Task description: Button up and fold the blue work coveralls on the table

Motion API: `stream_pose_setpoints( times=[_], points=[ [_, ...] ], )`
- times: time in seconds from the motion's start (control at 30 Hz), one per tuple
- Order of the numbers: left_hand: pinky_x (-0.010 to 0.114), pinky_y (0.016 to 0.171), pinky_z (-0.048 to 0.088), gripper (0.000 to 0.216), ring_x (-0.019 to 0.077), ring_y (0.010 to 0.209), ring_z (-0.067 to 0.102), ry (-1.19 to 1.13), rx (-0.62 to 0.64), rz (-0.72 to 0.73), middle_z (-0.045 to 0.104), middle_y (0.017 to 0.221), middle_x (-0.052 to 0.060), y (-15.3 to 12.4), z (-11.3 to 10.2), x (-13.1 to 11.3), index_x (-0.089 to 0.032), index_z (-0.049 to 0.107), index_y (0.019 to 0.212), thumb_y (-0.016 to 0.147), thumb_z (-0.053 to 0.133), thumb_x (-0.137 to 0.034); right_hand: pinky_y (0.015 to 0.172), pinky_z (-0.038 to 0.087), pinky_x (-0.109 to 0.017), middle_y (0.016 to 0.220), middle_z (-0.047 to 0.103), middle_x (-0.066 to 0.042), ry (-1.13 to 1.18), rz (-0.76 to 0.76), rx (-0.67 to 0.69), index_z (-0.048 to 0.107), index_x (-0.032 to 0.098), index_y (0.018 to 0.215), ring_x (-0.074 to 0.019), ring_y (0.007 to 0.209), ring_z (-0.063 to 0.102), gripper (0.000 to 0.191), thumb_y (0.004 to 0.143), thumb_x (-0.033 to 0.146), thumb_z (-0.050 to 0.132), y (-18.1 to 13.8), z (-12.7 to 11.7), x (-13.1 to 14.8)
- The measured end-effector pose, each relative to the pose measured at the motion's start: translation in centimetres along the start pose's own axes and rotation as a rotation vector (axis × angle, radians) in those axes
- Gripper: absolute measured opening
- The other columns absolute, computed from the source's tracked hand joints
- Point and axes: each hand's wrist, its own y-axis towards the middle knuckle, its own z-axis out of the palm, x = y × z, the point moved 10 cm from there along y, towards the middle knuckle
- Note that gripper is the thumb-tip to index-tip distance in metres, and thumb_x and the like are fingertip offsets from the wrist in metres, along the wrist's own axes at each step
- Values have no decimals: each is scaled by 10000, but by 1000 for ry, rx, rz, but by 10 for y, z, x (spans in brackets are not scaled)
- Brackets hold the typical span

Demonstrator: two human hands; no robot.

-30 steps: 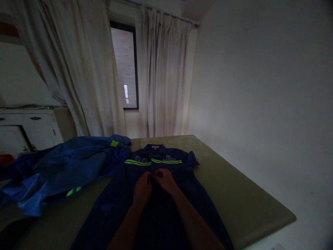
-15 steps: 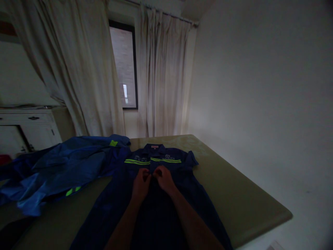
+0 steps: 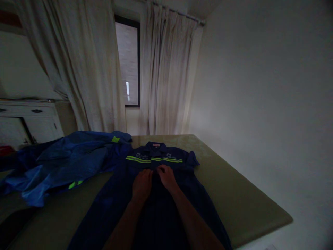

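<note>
A dark navy work coverall (image 3: pixel 169 154) lies front up along the table, its collar at the far end and yellow-green stripes across the chest. My left hand (image 3: pixel 142 184) is closed with its fingertips on the front opening below the stripes. Close beside it, my right hand (image 3: pixel 166 176) has bent fingers pinched at the same opening. Both hands appear to grip the coverall's front edges. Whether a button or snap sits between the fingertips is too dark to make out.
Left of the coverall lies a crumpled blue garment (image 3: pixel 75 156) with yellow-green patches. The table (image 3: pixel 234 194) runs along a white wall (image 3: pixel 260 104) on the right. Behind stand curtains (image 3: pixel 169 69), a window (image 3: pixel 127 62) and a white cabinet (image 3: pixel 41 119). A dark object (image 3: pixel 15 222) is at lower left.
My left hand has turned more palm-down and slid slightly down the front. The right hand has shifted a little to the right, widening the gap. The view has tilted slightly.
</note>
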Motion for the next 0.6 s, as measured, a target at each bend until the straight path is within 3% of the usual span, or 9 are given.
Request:
stream_pose_setpoints(
  times=[0.1, 0.27, 0.37, 0.47, 0.6],
  points=[
    [378, 1050, 457, 396, 230, 1154, 647, 17, -4, 0, 720, 1242, 109, -2, 3, 2, -177, 660, 1239, 1060, 313, -244, 1102, 383, -435, 1318, 692, -115, -194, -62, -43, 704, 207, 1245, -288, 1270, 579, 351, 940, 296, 554, -8, -3, 0],
    [645, 1202, 264, 489, 318, 1465, 427, 189, 84, -80, 513, 1562, 88, -11, 13, 8, -236, 547, 1461, 1041, 322, -348, 1207, 233, -502, 1498, 579, -75, -435, -140, 50, 607, 283, 1395, -262, 1409, 481, 419, 1005, 395, 504, 3, 9, -16],
    [646, 1203, 262, 559, 332, 1518, 339, 255, 176, -112, 387, 1636, 95, -14, 22, 14, -222, 462, 1534, 1018, 341, -399, 1191, 274, -482, 1492, 583, -87, -406, -166, 70, 607, 260, 1392, -267, 1399, 496, 443, 977, 409, 563, 24, 7, -21],
    [644, 1217, 222, 621, 357, 1539, 285, 288, 169, -132, 319, 1663, 110, -9, 23, 22, -224, 405, 1568, 1008, 352, -487, 1141, 348, -402, 1411, 645, -89, -376, -188, 30, 635, 222, 1335, -242, 1325, 555, 392, 975, 360, 565, 40, -3, -14],
    [654, 1210, 216, 627, 372, 1538, 279, 313, 134, -165, 320, 1663, 130, 4, 24, 33, -209, 396, 1572, 1014, 355, -493, 1062, 394, -356, 1236, 699, -90, -386, -243, -57, 675, 200, 1154, -236, 1206, 592, 270, 986, 363, 540, 28, -21, 12]
  ],
)
